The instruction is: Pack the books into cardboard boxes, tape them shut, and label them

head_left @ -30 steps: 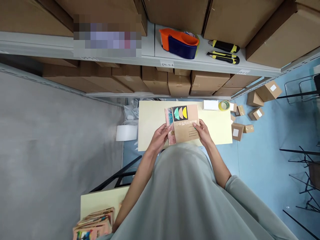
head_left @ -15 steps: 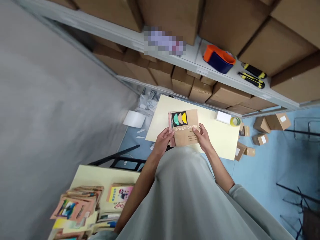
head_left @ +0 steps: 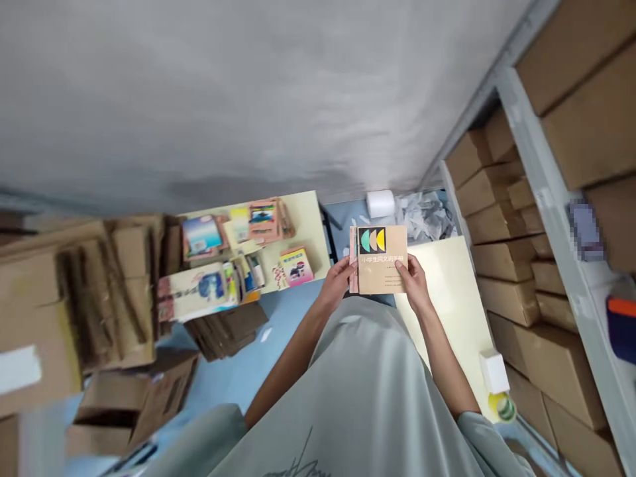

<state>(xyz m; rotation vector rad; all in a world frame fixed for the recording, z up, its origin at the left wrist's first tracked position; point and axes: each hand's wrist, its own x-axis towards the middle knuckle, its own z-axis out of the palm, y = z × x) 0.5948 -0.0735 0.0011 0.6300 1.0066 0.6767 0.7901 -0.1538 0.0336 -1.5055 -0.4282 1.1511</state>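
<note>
A tan book (head_left: 381, 268) with a black panel of green, tan and yellow half-rounds on its cover is held up in front of my body. Behind it, the edge of a pinkish book (head_left: 353, 278) sticks out on the left. My left hand (head_left: 338, 285) is closed on the left edge of the books. On the right edge, my right hand (head_left: 413, 283) grips with its thumb over the tan cover. The covers face me, and most of the pinkish book is hidden.
Left of me a cream table (head_left: 313, 225) bears stacks of books (head_left: 265, 222). Flattened cardboard (head_left: 114, 291) and an open carton (head_left: 119, 404) stand farther left. To the right are a second cream table (head_left: 442, 291), a tape roll (head_left: 503, 406) and shelves of boxes (head_left: 511, 288).
My view and body have turned left, bringing the book table and cardboard into sight while the shelves swing to the right. Both hands still hold the books.
</note>
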